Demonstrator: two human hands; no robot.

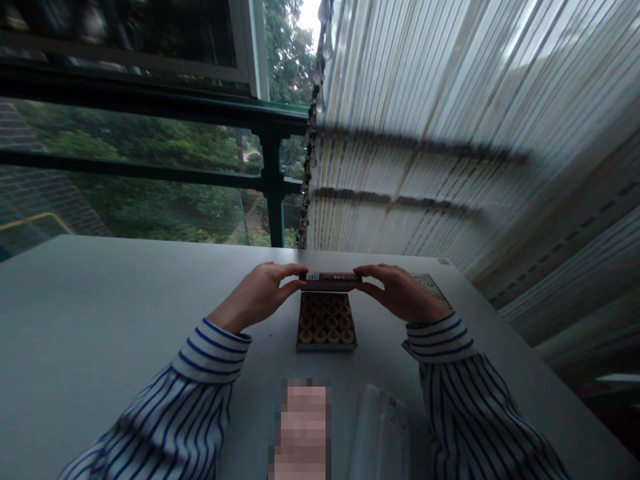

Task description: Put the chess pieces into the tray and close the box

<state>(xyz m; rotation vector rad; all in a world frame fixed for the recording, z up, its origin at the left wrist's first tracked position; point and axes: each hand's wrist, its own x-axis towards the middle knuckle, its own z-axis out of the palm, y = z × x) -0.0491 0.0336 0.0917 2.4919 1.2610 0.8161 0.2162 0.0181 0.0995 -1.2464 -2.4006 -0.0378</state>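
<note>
A box lid [333,280] with a barcode on its edge is held up level between my two hands. My left hand [267,290] pinches its left end between thumb and fingers. On the right end, my right hand [395,287] grips it in the same way. Just below and nearer to me, the open box base [327,347] rests on the table. Rows of round wooden pieces with dark marks, like Chinese chess pieces [333,322], fill it. The lid hides the far edge of the base.
The white table [125,320] reaches to a window with green railings [273,173]. A printed sheet or folded board [433,288] lies behind my right hand. A clear plastic sleeve [383,433] is close to me on the right. A striped curtain [400,133] hangs along the right side.
</note>
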